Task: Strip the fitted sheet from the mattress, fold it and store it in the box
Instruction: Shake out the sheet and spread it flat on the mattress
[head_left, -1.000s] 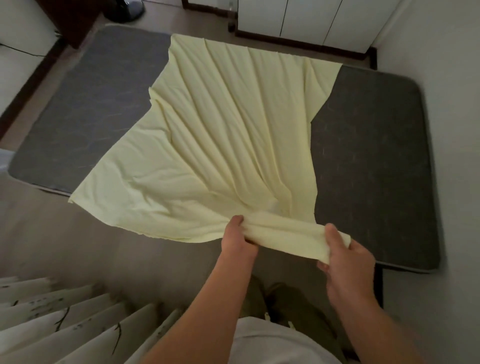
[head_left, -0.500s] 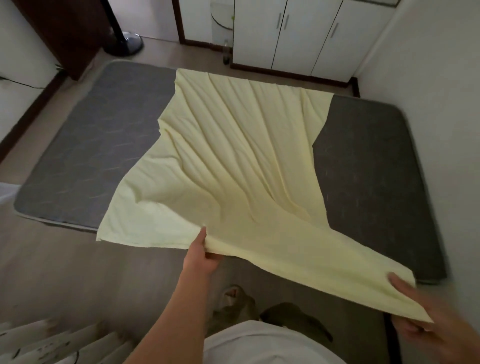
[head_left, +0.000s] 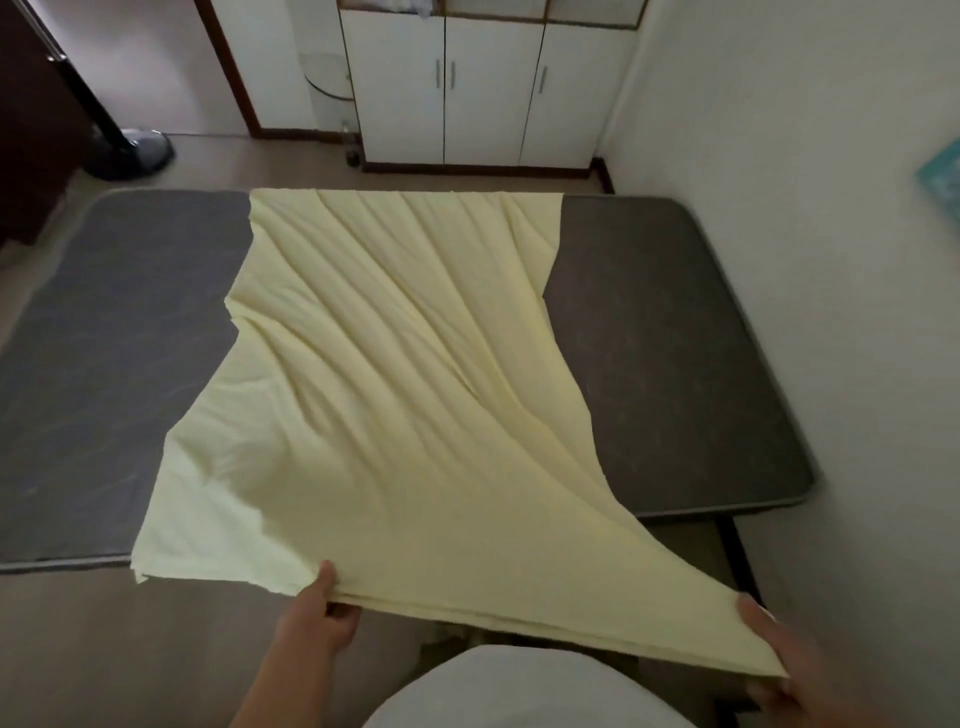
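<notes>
The hands have drawn apart, the left hand (head_left: 323, 609) and right hand (head_left: 775, 656) each pinching the near hem of the pale yellow fabric fitted sheet (head_left: 405, 389), its rest spread across the dark grey rectangular mattress (head_left: 675, 338), apparently ready for folding.

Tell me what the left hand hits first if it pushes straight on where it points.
The left hand pinches the sheet; pushed on, it would likely meet the mattress edge under it, depth unclear.

sheet (head_left: 395, 374) across mattress (head_left: 670, 364) middle, near edge lifted, cabinet (head_left: 488, 93) behind, wall (head_left: 831, 208) right
</notes>
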